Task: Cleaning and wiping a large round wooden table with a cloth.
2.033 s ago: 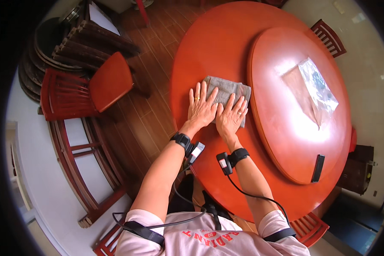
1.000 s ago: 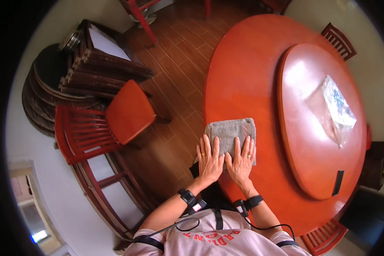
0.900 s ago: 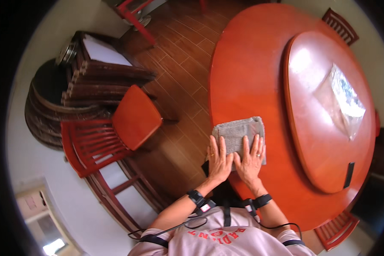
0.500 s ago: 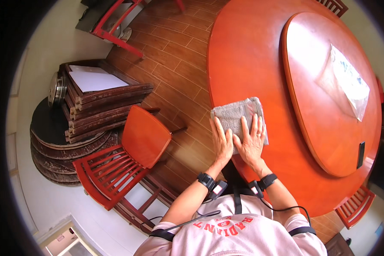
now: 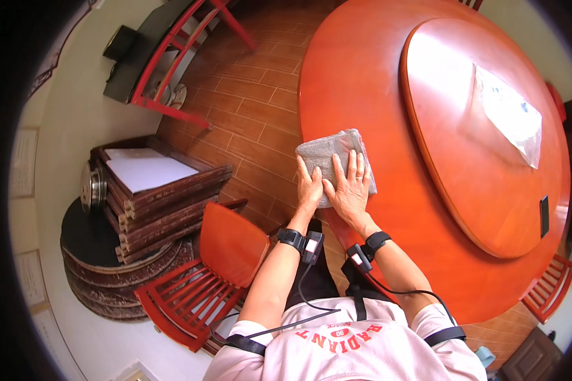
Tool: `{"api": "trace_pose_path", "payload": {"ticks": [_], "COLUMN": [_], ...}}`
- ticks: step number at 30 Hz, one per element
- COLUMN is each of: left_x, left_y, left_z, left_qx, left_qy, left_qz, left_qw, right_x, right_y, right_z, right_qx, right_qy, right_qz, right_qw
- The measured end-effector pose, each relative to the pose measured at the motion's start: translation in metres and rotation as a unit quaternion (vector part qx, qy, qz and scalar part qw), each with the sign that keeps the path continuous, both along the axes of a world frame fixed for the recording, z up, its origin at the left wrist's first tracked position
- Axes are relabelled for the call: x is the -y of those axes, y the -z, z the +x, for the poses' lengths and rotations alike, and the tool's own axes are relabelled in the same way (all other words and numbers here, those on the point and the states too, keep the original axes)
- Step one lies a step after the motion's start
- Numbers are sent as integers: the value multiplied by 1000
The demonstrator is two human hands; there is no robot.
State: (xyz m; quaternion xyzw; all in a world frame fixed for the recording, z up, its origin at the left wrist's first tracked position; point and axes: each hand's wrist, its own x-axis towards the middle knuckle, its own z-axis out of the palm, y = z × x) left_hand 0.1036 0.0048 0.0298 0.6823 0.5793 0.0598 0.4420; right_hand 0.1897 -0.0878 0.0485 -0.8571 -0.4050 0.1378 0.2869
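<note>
A folded grey cloth [image 5: 325, 152] lies at the left edge of the large round red-orange table [image 5: 356, 82], its left part reaching to the rim. My left hand [image 5: 309, 190] rests on the cloth's near left side, fingers stretched forward. Beside it, my right hand [image 5: 349, 193] lies flat on the cloth with the fingers spread and a ring on one of them. The two thumbs are close together. Black wrist straps with small boxes and cables sit on both forearms.
A raised round turntable [image 5: 445, 159] holds a clear plastic bag [image 5: 508, 117] and a black phone [image 5: 544, 216]. At left stand a red slatted chair [image 5: 235, 244], stacked dark wooden frames [image 5: 178, 197] and stacked round boards [image 5: 95, 279]. A red-framed dark stand [image 5: 156, 57] is farther back.
The whole view has shifted slightly, with the table a little farther left. Both hands stay on the cloth, which remains at the table's edge.
</note>
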Motion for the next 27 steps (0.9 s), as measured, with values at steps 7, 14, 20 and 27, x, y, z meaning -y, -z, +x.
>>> {"api": "trace_pose_path", "payload": {"ticks": [7, 14, 20, 27], "left_x": [-19, -27, -57, -70], "left_y": [16, 57, 67, 44], "left_z": [7, 34, 79, 113], "left_qx": [50, 50, 13, -53], "left_qy": [-16, 85, 147, 171], "left_qz": [-35, 42, 44, 93], "left_qw": [998, 994, 988, 979], "right_x": [-12, -10, -31, -52], "right_y": [14, 40, 69, 72], "right_z": [-1, 12, 40, 67], "right_qx": [15, 46, 89, 95], "right_qy": [26, 79, 134, 143], "right_qz": [7, -30, -4, 24], "right_qw": [1000, 995, 987, 985]}}
